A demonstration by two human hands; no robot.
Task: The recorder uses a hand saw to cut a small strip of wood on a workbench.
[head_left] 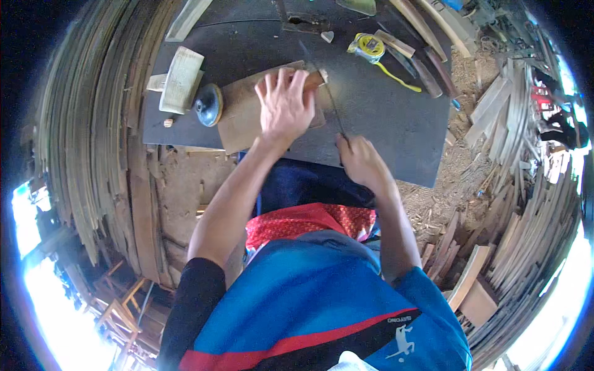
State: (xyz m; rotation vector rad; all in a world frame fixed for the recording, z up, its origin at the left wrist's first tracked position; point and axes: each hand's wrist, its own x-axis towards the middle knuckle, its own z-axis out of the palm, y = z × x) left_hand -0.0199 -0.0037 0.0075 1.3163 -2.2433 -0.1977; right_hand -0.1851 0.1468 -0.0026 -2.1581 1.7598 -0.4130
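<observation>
Holding down a wooden block beside a thin dark tool

The person's left grip lies over the block with its fingers bent downward, and seems to have hold of it, with one end poking out on the right. The right grip is curled around the near end of the tool, whose narrow length runs away past that exposed end. The block lies on a flat brown board, which rests on a dark table.

Slipping looks like the main risk. Should the tool ride off the end of the block, the left fingers are close enough to be caught. A lighter press from the left grip could let the block twist, since no clamp shows around it. The board appears loose too, and one corner reaches past the table's near edge, so uneven pressure might slide or tip it. A round blue disc sits just beside the board's left side and could be knocked by such a shift. The yellow tape measure, its ribbon partly out, lies well apart from the tool.

Much of the block is hidden under the left grip, so its full shape and how firmly it is held cannot be told. The tool's handle is covered by the right grip, its far tip blurs into the dark surface, and whether it touches the block is unclear. Wood pieces at the top are cut off.
</observation>
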